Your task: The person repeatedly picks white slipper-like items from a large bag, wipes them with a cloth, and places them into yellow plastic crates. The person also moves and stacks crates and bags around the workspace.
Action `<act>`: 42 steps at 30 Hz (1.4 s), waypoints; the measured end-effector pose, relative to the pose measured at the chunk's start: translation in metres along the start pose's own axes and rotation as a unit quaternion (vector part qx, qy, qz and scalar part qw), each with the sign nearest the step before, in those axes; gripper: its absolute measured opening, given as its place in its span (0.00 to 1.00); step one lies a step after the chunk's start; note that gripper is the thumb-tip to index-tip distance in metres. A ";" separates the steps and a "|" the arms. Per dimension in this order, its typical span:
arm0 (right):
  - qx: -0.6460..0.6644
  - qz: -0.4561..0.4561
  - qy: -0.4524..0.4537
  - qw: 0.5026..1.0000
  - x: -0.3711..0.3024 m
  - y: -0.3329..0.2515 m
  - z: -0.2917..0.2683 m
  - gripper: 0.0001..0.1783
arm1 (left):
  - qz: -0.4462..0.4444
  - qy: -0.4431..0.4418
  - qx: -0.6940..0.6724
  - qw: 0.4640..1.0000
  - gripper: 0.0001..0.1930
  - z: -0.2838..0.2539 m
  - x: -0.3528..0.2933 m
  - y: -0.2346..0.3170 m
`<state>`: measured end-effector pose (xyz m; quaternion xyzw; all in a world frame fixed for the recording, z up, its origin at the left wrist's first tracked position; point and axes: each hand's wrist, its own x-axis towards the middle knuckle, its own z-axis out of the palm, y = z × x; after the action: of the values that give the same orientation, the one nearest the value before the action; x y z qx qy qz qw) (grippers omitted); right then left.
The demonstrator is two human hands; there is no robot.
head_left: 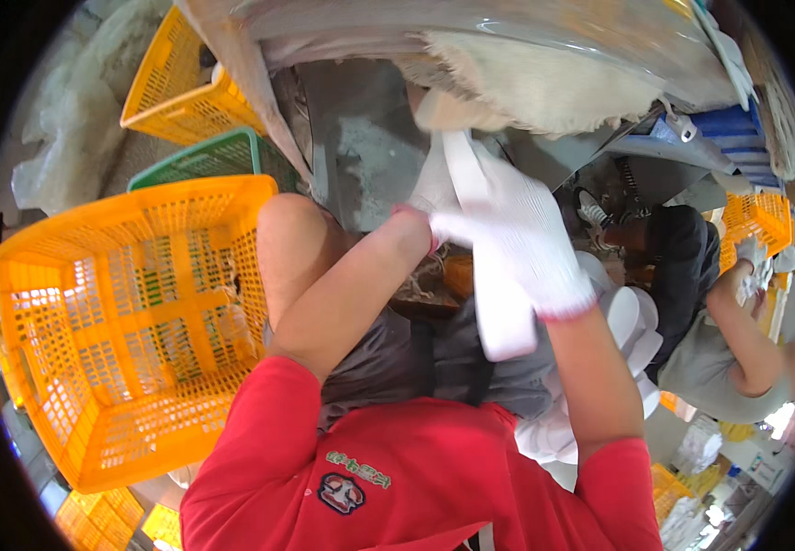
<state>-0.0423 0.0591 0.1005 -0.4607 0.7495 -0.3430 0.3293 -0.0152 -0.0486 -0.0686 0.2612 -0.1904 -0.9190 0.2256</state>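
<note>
My left hand and my right hand both wear white knit gloves with pinkish-red cuffs. They meet above my lap, the right partly covering the left. A long, flat white piece with a rounded end, shaped like a shoe sole, hangs down beneath my right hand, whose fingers are closed on it. My left fingers are hidden behind the right hand and blurred. Just past the hands is a blurred beige rounded thing, under a shaggy cream-coloured cover. A pile of white rounded pieces lies beside my right forearm.
A big yellow crate stands by my left knee, with a green crate and another yellow crate behind it. Plastic-covered equipment overhangs the front. At right sits a gloved co-worker near a yellow crate.
</note>
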 end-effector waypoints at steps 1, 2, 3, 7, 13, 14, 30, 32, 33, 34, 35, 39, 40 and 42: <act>0.051 0.024 -0.048 0.997 -0.015 -0.008 -0.002 0.42 | -0.058 0.034 0.005 0.998 0.32 0.005 0.002 0.010; 0.095 0.039 -0.073 0.992 -0.025 -0.013 -0.003 0.51 | -0.040 0.019 0.011 0.999 0.33 0.011 0.004 0.021; 0.095 0.011 -0.061 0.994 -0.025 -0.022 -0.004 0.60 | -0.030 0.005 0.015 0.999 0.35 0.014 0.009 0.032; 0.271 0.032 -0.145 0.951 0.030 -0.035 -0.016 0.25 | 0.084 -0.035 0.116 0.989 0.40 0.026 0.012 0.061; -0.143 -0.008 0.079 0.986 -0.088 0.019 0.031 0.42 | -0.237 -0.009 -0.163 0.958 0.48 0.030 -0.034 0.013; -0.255 -0.027 0.090 0.962 -0.112 0.032 0.040 0.45 | -0.199 -0.003 -0.168 0.966 0.50 0.026 -0.028 0.008; -0.175 -0.131 0.251 0.943 -0.010 0.017 0.017 0.28 | 0.035 -0.010 0.099 0.994 0.36 0.021 -0.037 0.044; -0.202 -0.129 0.216 0.947 0.009 0.004 0.015 0.23 | 0.157 0.106 0.120 0.975 0.44 0.021 -0.043 0.031; -0.037 -0.014 0.065 0.997 0.018 -0.004 0.011 0.21 | 0.145 0.109 0.058 0.982 0.41 0.020 -0.042 0.028; -0.052 -0.015 0.160 0.986 0.021 -0.009 0.015 0.20 | 0.123 0.079 -0.049 0.988 0.38 0.019 -0.044 0.024; -0.133 0.022 0.125 0.983 0.028 -0.009 0.013 0.21 | 0.102 0.087 -0.095 0.986 0.35 0.018 -0.041 0.024; -0.009 0.017 0.139 0.990 0.020 0.006 0.017 0.26 | 0.042 -0.042 -0.119 0.991 0.28 0.010 -0.036 0.025; 0.013 -0.021 0.141 0.990 0.020 0.011 0.015 0.28 | 0.000 -0.135 -0.181 0.974 0.26 0.006 -0.038 0.026; 0.018 -0.068 0.145 0.987 0.023 0.022 0.009 0.30 | 0.016 -0.104 -0.066 0.992 0.23 0.003 -0.036 0.029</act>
<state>-0.0534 0.0434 0.0731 -0.4502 0.7498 -0.4414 0.2009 0.0195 -0.0536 -0.0379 0.1454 -0.1561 -0.9480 0.2361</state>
